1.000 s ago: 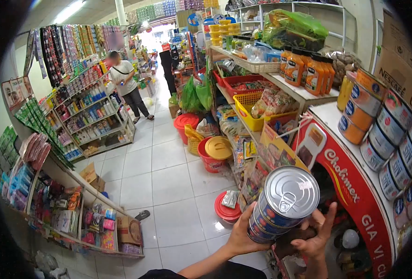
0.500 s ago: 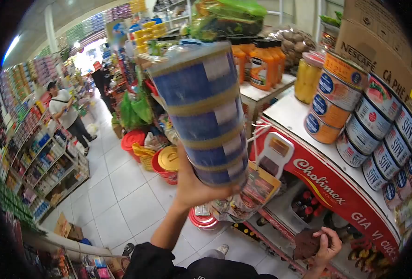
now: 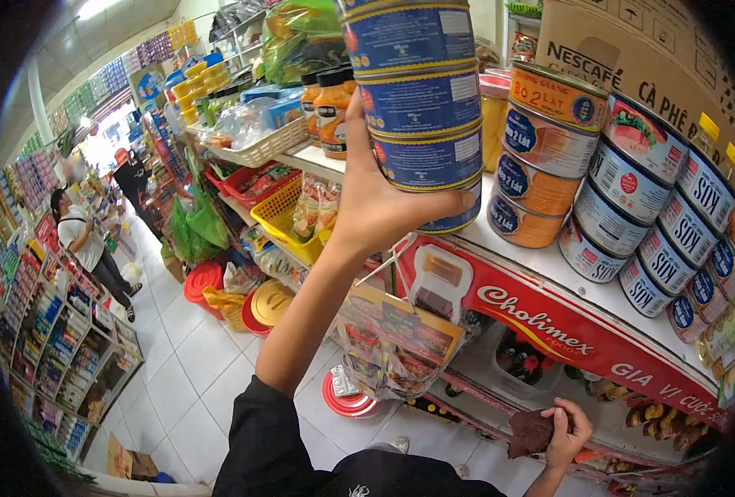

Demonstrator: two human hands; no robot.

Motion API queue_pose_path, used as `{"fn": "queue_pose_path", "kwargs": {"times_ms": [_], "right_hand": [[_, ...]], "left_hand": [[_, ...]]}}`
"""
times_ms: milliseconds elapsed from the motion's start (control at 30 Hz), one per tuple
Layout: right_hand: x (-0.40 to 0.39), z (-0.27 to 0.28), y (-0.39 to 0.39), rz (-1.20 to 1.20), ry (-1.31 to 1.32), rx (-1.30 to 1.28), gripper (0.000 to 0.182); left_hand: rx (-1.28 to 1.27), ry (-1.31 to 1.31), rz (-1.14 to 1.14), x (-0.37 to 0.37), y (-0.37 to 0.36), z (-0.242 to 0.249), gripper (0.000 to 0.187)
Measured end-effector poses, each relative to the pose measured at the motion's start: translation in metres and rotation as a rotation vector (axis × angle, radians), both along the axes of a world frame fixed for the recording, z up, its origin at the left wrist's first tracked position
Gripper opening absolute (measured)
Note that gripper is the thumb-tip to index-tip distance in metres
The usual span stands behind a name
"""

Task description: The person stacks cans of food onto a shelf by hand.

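Observation:
My left hand [image 3: 376,195] is wrapped around a tall stack of blue cans [image 3: 421,103] with yellow rims, thumb across the lower cans and fingers up the left side. The stack is upright at the front edge of the white shelf top [image 3: 512,261], its upper end cut off by the view. Just right of it stand stacked orange-and-blue cans [image 3: 533,174]. Lower down, my right hand [image 3: 568,435] pinches a crumpled dark brown cloth [image 3: 530,434] in front of the lower shelf.
More stacked cans [image 3: 628,195] and a Nescafé carton [image 3: 633,50] fill the shelf's right side. Orange-capped bottles [image 3: 332,112] and a yellow basket [image 3: 289,228] are at left. A hanging rack of packets [image 3: 396,340] juts out below. Another person [image 3: 86,240] stands down the aisle.
My left hand has moved the can stack up and away, from over the aisle to the shelf edge beside the other cans. The right hand still holds the cloth.

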State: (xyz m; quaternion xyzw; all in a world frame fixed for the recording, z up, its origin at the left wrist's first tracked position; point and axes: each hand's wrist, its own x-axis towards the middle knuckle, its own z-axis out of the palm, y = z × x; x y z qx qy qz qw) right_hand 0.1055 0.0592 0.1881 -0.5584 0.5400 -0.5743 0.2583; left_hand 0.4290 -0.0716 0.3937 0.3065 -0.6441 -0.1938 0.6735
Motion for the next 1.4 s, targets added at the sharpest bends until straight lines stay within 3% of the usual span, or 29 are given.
{"fn": "queue_pose_path", "kwargs": {"times_ms": [267,433,633,1067,1400], "right_hand": [[0.003,-0.016,-0.002,-0.095,-0.035,0.041,0.015],[0.015,-0.025,-0.014,-0.012,-0.028,0.094,0.017],[0.044,-0.022,-0.033,0.111,-0.072,0.092,0.012],[0.070,-0.041,-0.028,0.246,-0.139,0.185,0.012],[0.095,-0.048,-0.006,0.541,-0.148,0.355,0.015]], "left_hand": [[0.067,-0.004,-0.049,-0.004,-0.036,-0.012,0.107],[0.072,-0.086,-0.017,0.003,-0.048,-0.010,0.108],[-0.119,-0.181,-0.046,0.002,-0.054,-0.021,0.112],[-0.099,-0.142,-0.045,0.000,-0.058,-0.025,0.115],[-0.180,-0.134,0.088,-0.005,-0.048,-0.032,0.118]]}}
